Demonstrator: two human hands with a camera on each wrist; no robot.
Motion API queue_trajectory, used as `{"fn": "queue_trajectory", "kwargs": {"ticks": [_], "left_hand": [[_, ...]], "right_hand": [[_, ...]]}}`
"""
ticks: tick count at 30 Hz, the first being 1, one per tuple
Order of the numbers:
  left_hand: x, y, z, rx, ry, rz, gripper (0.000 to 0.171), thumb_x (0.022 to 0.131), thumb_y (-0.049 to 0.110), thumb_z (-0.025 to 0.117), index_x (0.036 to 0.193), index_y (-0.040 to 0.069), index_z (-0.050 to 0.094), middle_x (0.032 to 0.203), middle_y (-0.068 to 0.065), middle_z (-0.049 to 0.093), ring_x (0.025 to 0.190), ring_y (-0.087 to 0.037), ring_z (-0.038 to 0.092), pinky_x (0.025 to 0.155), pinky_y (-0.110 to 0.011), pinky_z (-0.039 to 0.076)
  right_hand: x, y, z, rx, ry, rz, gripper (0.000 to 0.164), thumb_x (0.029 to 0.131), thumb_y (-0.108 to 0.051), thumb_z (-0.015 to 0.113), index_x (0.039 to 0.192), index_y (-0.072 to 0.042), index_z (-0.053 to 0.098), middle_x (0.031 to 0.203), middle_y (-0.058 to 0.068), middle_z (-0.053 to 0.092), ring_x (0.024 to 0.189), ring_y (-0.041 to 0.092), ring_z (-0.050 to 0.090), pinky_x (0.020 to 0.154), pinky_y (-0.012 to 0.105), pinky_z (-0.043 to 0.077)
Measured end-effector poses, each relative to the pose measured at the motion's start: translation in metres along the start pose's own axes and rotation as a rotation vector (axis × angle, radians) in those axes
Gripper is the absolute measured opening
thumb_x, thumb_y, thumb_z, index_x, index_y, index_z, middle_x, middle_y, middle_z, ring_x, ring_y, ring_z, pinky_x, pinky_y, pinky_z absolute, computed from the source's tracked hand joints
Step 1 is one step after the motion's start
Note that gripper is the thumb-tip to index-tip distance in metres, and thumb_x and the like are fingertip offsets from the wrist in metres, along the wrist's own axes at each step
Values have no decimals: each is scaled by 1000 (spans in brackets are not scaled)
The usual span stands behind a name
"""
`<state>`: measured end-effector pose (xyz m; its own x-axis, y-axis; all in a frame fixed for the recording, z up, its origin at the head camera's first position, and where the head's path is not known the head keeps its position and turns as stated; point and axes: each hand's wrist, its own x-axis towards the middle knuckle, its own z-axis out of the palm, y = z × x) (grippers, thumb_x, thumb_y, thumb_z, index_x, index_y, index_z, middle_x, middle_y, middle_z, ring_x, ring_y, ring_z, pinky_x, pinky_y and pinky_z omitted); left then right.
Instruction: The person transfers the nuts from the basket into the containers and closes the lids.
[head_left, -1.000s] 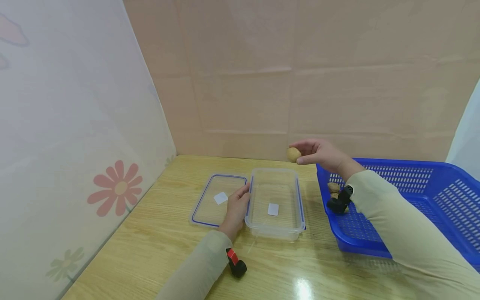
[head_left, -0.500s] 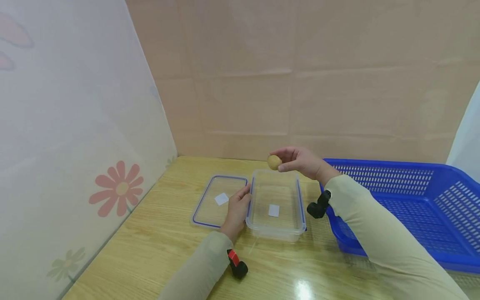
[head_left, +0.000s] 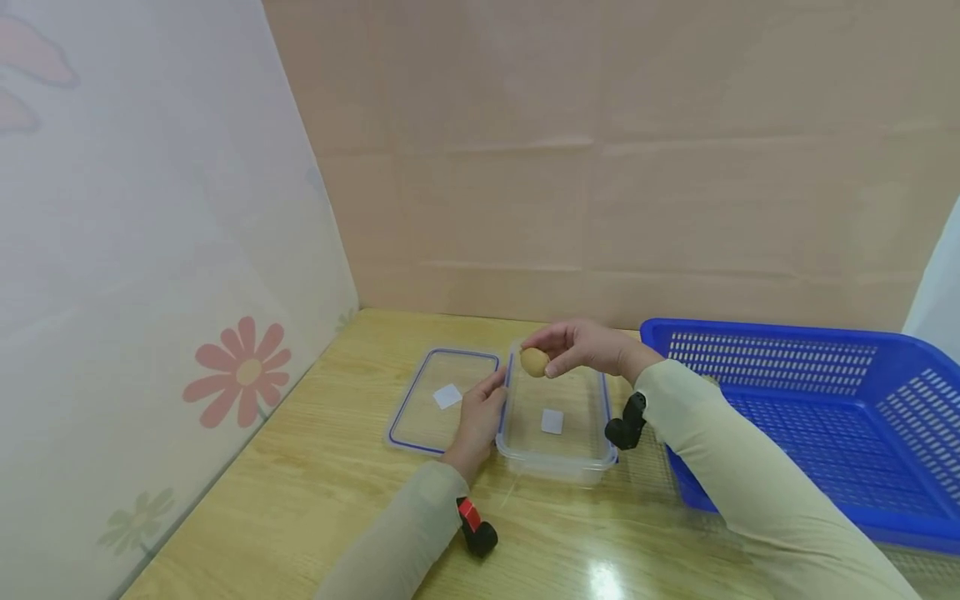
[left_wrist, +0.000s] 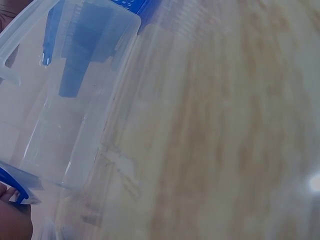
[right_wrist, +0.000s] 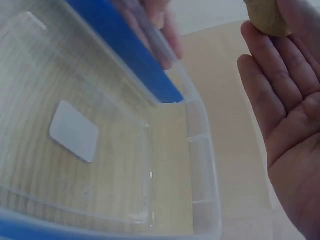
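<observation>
A round tan walnut (head_left: 535, 362) is pinched between the thumb and fingers of my right hand (head_left: 581, 348). It hangs over the far left part of a clear plastic food container (head_left: 555, 454). In the right wrist view the walnut (right_wrist: 267, 17) shows at the top, partly covered by the thumb. My left hand (head_left: 478, 417) lies along the container's left side, its fingers nearly straight against the wall by the blue clip (right_wrist: 130, 47). A white label (head_left: 552, 422) shows in the container.
Left of the container lies its clear lid (head_left: 420, 408) with a blue seal. A large blue plastic basket (head_left: 817, 408) stands on the right, under the right forearm, with a bit of a tan thing (head_left: 709, 380) showing inside. Fabric walls rise behind and left.
My right hand has moved left and down with the walnut, from beside the basket to over the container. The left hand stays at the container's side.
</observation>
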<state>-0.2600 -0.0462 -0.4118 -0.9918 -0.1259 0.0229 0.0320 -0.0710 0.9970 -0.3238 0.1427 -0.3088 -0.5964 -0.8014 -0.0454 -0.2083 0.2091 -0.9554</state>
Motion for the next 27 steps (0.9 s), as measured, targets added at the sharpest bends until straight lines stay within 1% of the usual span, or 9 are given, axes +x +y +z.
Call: {"fn": "queue_trajectory", "kwargs": {"ticks": [3,6,10,12,16,19,23,25,27], "left_hand": [[-1,0,0,5,-2,5,42,88,5,45,129,5,54,137,-10,49,132,-27,36,109,-41,32],[-1,1,1,2,-6,1,42,87,5,46,129,5,54,137,-10,49,133,-26,36,110,-41,31],[-1,2,1,5,-4,-1,42,87,6,46,128,4,54,136,-10,50,132,-27,37,110,-41,31],[-1,2,1,8,-1,-7,42,87,6,47,128,5,54,136,-10,50,132,-27,37,110,-41,31],[-1,3,2,5,5,-20,42,87,6,47,128,7,54,136,-9,50,132,-26,38,109,-41,32],[-1,3,2,5,6,-19,41,88,6,48,128,8,55,136,-9,50,131,-26,38,109,-41,33],[-1,3,2,0,3,-24,41,88,6,48,128,9,55,136,-9,50,131,-26,38,108,-41,34],[-1,3,2,-3,0,-26,41,88,6,48,128,9,55,136,-9,50,131,-26,38,108,-40,34],[-1,3,1,0,-2,-21,41,88,5,48,129,7,54,136,-9,49,131,-27,38,108,-40,35]], "right_hand": [[3,1,3,-48,-37,30,58,77,-10,73,128,6,49,110,-1,66,101,15,62,86,33,53],[4,3,6,-90,-73,59,57,75,-10,74,126,4,52,112,3,65,102,17,61,86,34,53],[6,6,9,-104,-123,95,55,73,-7,75,123,3,55,117,6,63,105,16,60,87,34,53],[7,8,10,-105,-152,114,54,72,-4,75,122,3,56,118,6,63,104,16,60,87,34,53],[9,9,11,-144,-207,151,50,72,-1,75,119,3,58,114,5,64,99,15,60,85,33,53],[10,10,12,-183,-249,178,46,73,0,74,116,3,60,107,4,66,94,14,61,82,32,54],[12,11,14,-188,-299,213,45,73,3,72,115,5,59,101,1,67,90,14,61,80,32,55],[12,12,15,-184,-315,227,45,73,4,72,116,5,58,100,2,67,91,14,62,81,33,55],[12,13,16,-187,-320,234,45,74,3,71,117,6,57,106,5,67,95,15,61,84,33,54]]}}
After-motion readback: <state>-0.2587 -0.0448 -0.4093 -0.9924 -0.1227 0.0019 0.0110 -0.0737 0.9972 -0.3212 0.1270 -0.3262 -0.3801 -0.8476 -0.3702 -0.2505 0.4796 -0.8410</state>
